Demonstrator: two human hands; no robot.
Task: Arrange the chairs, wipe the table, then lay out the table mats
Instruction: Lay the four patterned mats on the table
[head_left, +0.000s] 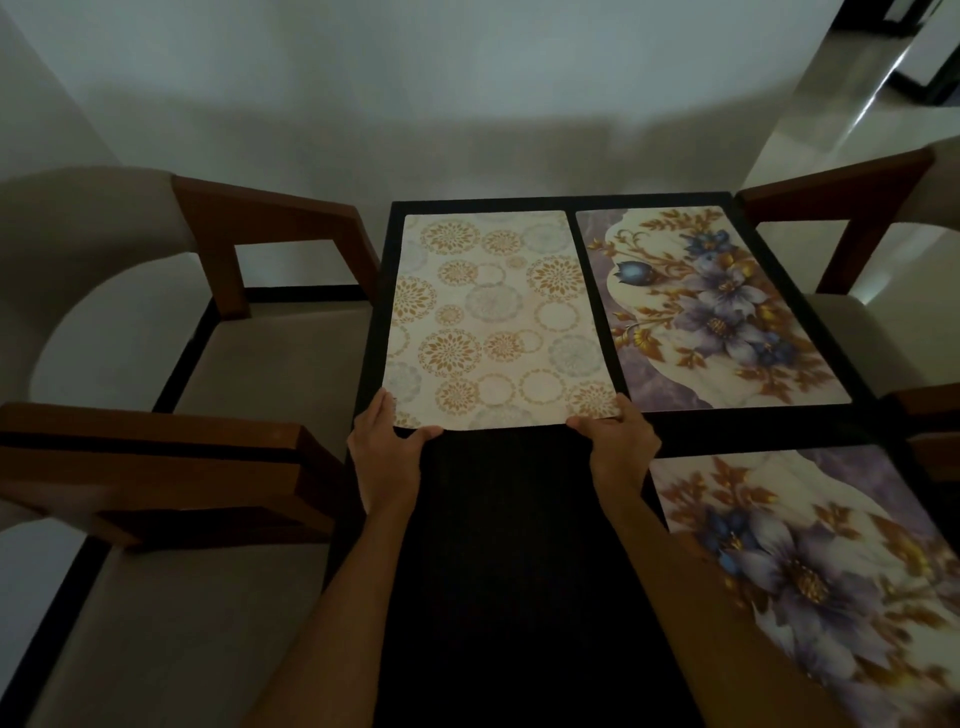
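Cream mat (496, 317) with gold medallions lies on the dark table (519, 545), extending away from both hands. Left hand (387, 452) and right hand (618, 444) each pinch a near corner. Risk: uneven pulling could skew it against the floral mat (722, 312) beyond the right hand. No legible writing.

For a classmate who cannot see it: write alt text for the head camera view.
Two hands, left hand and right hand, pinch the near corners of a cream circle-patterned mat on a dark table. Two floral mats lie to its right; cushioned wooden chairs flank the table.
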